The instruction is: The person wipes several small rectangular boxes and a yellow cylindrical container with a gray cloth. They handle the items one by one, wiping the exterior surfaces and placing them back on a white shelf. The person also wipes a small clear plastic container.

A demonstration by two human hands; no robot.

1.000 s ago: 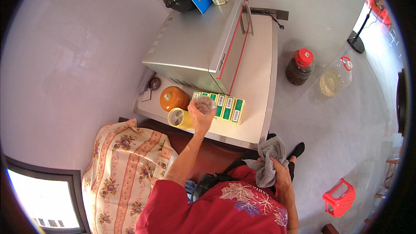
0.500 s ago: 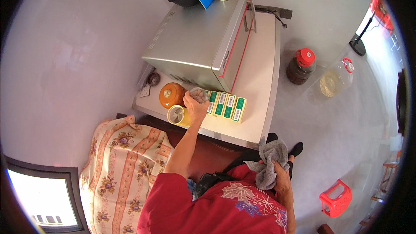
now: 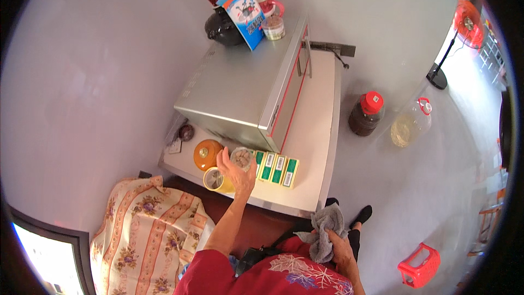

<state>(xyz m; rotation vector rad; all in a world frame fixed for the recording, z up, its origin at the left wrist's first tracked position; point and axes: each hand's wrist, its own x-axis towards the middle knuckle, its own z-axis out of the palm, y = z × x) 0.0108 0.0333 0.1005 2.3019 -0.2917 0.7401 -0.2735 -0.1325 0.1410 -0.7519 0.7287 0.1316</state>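
My left hand [image 3: 238, 177] is over the table with its fingers spread around a small clear jar [image 3: 242, 158] of brownish pieces. The fingers on its left side stand off the jar, while the thumb is close to the other side. Just left of it sits a round orange lidded pot [image 3: 207, 154]. A yellow canister [image 3: 218, 180], its top open, stands beside my left wrist. Several green-and-yellow boxes [image 3: 277, 169] line up to the jar's right. Down by my lap, my right hand [image 3: 340, 247] is closed on a crumpled grey cloth [image 3: 326, 229].
A silver cabinet-like appliance [image 3: 240, 87] fills most of the white table [image 3: 314, 131]. On top are a black vase [image 3: 222, 27], a blue box [image 3: 245, 16] and a small tub [image 3: 273, 28]. Two large jars, one dark [image 3: 365, 114], stand on the floor, near a red stool [image 3: 419, 265].
My left hand's fingers have spread away from the clear jar, which stays beside the orange pot. My right hand still grips the cloth. The whole view has tilted upward.
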